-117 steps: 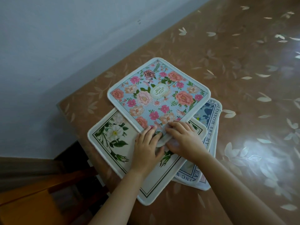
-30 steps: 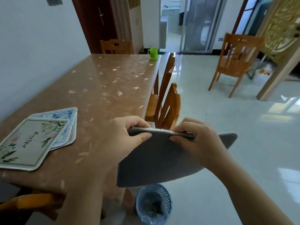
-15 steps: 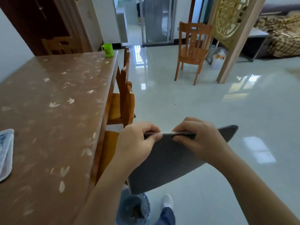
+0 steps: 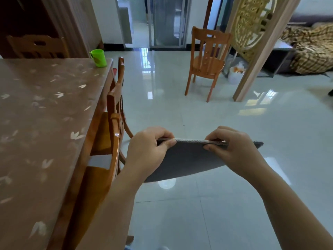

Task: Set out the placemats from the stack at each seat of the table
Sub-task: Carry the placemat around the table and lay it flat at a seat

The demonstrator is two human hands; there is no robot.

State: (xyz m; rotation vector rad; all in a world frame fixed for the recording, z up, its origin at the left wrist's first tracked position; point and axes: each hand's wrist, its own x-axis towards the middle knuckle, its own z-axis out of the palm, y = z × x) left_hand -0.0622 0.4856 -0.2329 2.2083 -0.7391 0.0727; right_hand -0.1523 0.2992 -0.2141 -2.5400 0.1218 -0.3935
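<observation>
I hold one placemat (image 4: 187, 159) in the air over the tiled floor, to the right of the brown table (image 4: 45, 123). Its grey underside faces me and its white-trimmed top edge runs between my hands. My left hand (image 4: 149, 148) pinches the left part of that edge. The right part is pinched by my right hand (image 4: 232, 147). The mat hangs down and curves below my fingers. The stack of placemats is out of view.
Two wooden chairs (image 4: 115, 112) are pushed in along the table's right side, close to my left arm. A green cup (image 4: 98, 58) stands at the table's far right corner. Another chair (image 4: 207, 62) stands on the floor beyond, beside a carved screen (image 4: 252, 33).
Since the earliest frame the floral mat came off the stack into both hands. Over the last second I have moved right along the table, and the stack has left the view.
</observation>
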